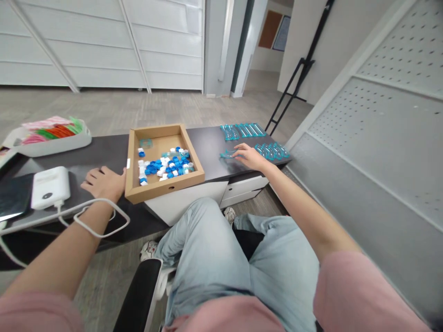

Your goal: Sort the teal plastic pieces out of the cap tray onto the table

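Note:
My left hand [105, 183] lies flat on the dark desk with its fingers spread, and its thumb side is against the cardboard tray [166, 186]. Blue and white caps or small blocks [162, 166] are heaped in that tray, along with a few clear teal pieces [146, 143]. My right hand [252, 157] is over the desk's right part, fingers stretched and apart. Its fingertips are at a clear plastic piece with teal edges [226, 154]; whether they press on it is unclear. Similar pieces stand in rows behind [243, 131] and right of the hand [272, 151].
On the left are a white power bank [50, 186] and a black tablet-like slab [15, 196]. A white cable [104, 200] loops over my left wrist. Behind them sits a white basket [57, 145] of colourful items. A grey perforated panel [377, 133] borders the right.

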Tool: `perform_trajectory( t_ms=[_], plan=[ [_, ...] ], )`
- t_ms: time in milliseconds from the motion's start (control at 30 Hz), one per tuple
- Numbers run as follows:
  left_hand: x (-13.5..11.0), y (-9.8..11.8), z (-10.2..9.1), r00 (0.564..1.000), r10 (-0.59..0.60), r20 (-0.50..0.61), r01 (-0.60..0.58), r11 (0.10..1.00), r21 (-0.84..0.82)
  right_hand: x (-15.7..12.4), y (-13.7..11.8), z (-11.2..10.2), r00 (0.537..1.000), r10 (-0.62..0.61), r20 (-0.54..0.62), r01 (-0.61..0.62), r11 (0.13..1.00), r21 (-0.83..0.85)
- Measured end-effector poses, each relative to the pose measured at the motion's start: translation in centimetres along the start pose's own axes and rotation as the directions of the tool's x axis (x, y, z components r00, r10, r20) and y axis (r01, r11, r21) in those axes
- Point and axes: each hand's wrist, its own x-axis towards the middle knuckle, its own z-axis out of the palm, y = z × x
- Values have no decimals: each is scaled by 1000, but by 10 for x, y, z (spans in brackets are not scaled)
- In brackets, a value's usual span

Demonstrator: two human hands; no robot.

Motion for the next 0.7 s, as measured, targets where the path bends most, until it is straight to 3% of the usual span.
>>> perform_trajectory(
  t_ms=[133,267,367,467,600,700],
  plan=[
    [7,-3,10,999,-23,-41,24,1000,8,-23,16,2,994,104,42,-103,994,-47],
    [10,-3,12,997,-76,-27,76,997,-12,-31,13,0,975,218,29,-212,966,-151],
    [11,-3,11,997,-82,-3,82,996,-43,-32,-1,3,951,305,-53,-309,929,-205],
    [14,-5,13,995,-97,-5,97,994,-56,-29,-25,16,943,305,-129,-326,923,-202],
    [20,-12,22,995,-96,-37,94,993,-65,-20,-51,37,947,312,-75,-321,932,-169],
    [22,-16,28,993,-101,-67,97,994,-56,-12,-54,43,931,364,-21,-363,922,-133]
  ],
)
